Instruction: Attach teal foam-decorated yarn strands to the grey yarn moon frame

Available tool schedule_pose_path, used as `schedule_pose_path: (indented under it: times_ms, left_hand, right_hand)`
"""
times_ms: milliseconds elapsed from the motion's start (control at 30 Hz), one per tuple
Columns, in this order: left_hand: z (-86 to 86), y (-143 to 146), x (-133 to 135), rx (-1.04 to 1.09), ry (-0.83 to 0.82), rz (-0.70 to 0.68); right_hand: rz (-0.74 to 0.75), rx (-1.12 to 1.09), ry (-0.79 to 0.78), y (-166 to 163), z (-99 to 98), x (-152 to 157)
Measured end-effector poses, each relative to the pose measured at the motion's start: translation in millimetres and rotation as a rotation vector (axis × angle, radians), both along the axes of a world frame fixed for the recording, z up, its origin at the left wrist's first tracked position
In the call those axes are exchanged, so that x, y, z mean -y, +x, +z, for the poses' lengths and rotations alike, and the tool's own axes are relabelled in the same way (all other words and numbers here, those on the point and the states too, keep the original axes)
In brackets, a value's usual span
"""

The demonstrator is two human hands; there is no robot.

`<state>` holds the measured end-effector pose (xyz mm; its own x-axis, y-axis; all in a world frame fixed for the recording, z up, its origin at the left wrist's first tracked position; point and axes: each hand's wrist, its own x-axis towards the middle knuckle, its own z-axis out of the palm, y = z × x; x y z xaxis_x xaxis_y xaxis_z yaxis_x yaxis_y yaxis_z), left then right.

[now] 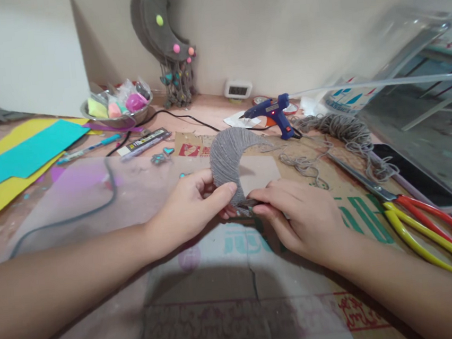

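Note:
A crescent moon shape wrapped in grey yarn [227, 156] stands upright over the middle of the table. My left hand [200, 198] grips its left side, thumb across the front. At its lower tip, my right hand [294, 211] is closed, thumb and forefinger pinched by the tip; a small dark thing shows there, too hidden to name. Loose grey yarn [303, 164] trails over the cardboard [356, 189] to the right, running toward a bundle of grey yarn [344, 129].
A blue glue gun [274, 114] rests behind. Scissors [427, 230] and a phone [418, 172] lie on the right. A metal bowl [103, 120] of coloured clay, yellow and blue sheets [28, 154] and a pen [96, 147] are on the left. A larger moon [157, 37] hangs behind.

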<state>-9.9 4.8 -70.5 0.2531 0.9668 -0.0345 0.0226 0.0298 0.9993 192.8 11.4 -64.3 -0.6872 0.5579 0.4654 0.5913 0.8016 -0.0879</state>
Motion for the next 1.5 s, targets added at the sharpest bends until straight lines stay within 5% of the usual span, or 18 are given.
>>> schedule_pose_path:
  times_ms: [500,933,1500]
  left_hand:
    - [-0.6,-0.8,0.2,0.023,-0.011,-0.013]
    - [-1.0,-0.8,-0.4,0.029,-0.015,-0.004]
    - [0.7,0.2,-0.2,0.023,-0.021,-0.007]
  right_hand:
    - [-0.029,-0.159,-0.173,-0.2,-1.8,0.4]
    - [-0.006,0.035,0.066,-3.4,-2.0,-1.1]
    - [-0.004,0.051,0.1,-3.2,-4.7,-3.6]
